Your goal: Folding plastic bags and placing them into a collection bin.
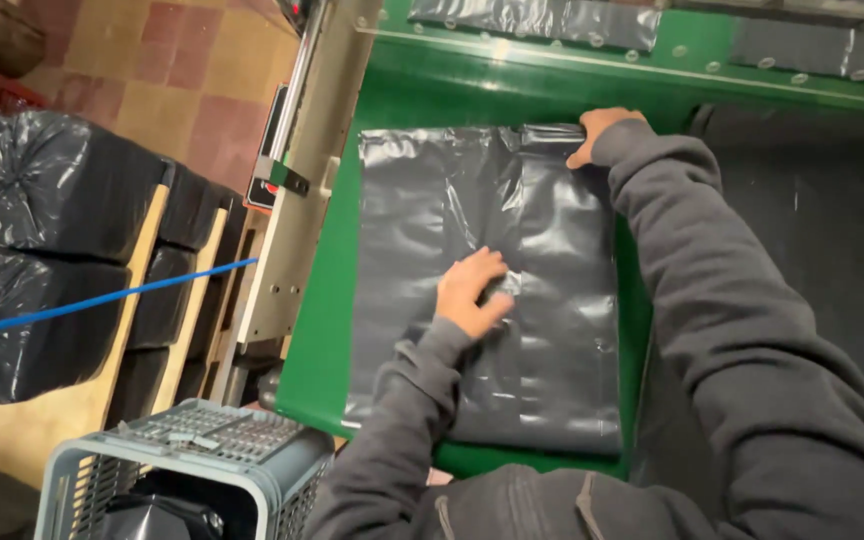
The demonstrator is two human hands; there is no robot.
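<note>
A stack of flat dark grey plastic bags (562, 330) lies on the green belt (327, 300) of a machine. My left hand (470, 290) rests palm down on the middle of the stack, fingers together, pressing the plastic. My right hand (597, 130) reaches to the far right corner of the stack and pinches the top edge of the bags there. Both arms wear dark grey sleeves.
Another sheet of dark plastic (812, 220) lies on the belt to the right. A grey plastic crate (182, 480) stands at the lower left. Bundles wrapped in black plastic (42, 190) sit on wooden racks at the left, crossed by a blue strap (102, 300).
</note>
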